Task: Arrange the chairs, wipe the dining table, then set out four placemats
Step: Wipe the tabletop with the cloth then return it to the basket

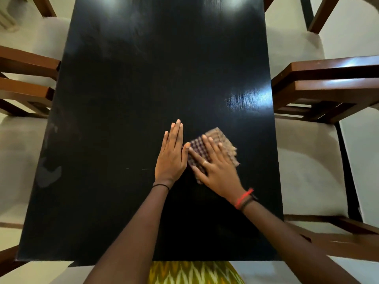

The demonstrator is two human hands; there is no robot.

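A black dining table point(127, 95) fills the view from above. A folded checked cloth point(217, 138), brown and dark, lies on it right of centre near me. My right hand point(217, 171) presses flat on the cloth with straight, spread fingers; the hand and cloth look motion-blurred. My left hand point(172, 156) lies flat on the bare tabletop just left of the cloth, fingers together and straight, its thumb beside the cloth's edge. No placemats are in view.
Wooden chairs with pale cushions stand at the table's sides: two on the left point(22, 66) point(18, 152) and two on the right point(328, 87) point(307, 173). Smudges show on the tabletop at the left. Pale floor lies beyond the chairs.
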